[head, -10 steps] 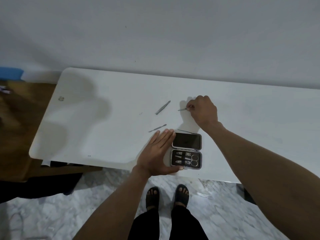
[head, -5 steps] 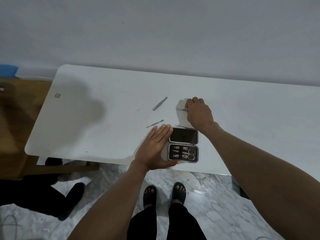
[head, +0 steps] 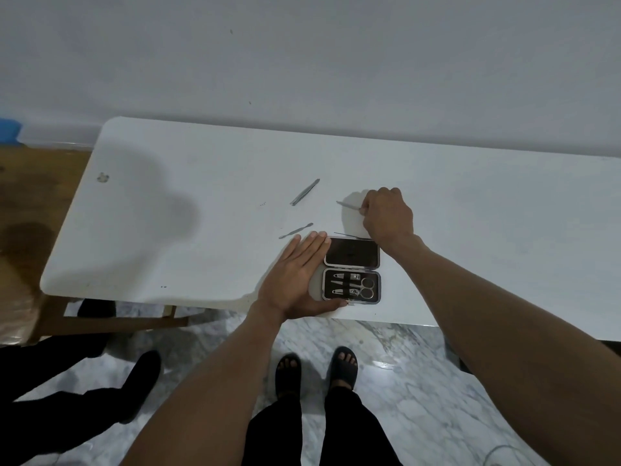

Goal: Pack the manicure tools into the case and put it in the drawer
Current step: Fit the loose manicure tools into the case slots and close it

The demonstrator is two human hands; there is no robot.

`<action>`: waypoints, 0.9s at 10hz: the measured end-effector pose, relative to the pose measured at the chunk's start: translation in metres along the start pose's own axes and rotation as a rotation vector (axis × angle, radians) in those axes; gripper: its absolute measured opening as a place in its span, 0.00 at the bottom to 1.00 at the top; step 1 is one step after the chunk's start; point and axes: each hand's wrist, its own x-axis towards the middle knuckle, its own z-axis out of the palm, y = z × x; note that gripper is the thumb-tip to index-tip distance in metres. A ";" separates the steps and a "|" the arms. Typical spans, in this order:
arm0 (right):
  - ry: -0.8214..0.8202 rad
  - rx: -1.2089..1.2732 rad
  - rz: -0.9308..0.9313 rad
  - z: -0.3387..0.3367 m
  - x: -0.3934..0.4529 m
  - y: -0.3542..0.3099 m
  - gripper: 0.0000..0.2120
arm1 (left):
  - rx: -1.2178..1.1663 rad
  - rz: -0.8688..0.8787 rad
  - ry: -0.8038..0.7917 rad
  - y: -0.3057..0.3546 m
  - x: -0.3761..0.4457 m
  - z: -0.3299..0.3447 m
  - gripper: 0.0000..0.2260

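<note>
Case (head: 351, 272) open beside flat left hand (head: 295, 280), touching its thumb.

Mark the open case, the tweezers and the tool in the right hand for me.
open case (head: 352, 252), head view: dark inside of the lid half.
tweezers (head: 305, 192), head view: middle of the metal body.
thin tool (head: 347, 205), head view: exposed shaft left of the right hand (head: 386, 213).

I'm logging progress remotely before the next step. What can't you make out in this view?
- Drawer: nowhere in the head view; the frame's edges cut the table off.
- Thin tool: its far end is hidden inside the right hand.
- Needle-like tool: partly behind the right wrist.
- Case: its left edge is covered by the left hand; the tools inside are too small to identify.
</note>
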 end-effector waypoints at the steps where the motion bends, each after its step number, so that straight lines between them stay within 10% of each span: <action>1: -0.040 -0.076 -0.018 0.003 0.000 0.000 0.11 | 0.002 -0.002 -0.001 0.000 0.000 0.000 0.52; 9: -0.033 0.059 0.085 -0.001 -0.011 0.009 0.08 | 0.012 -0.013 -0.015 0.001 0.000 0.001 0.53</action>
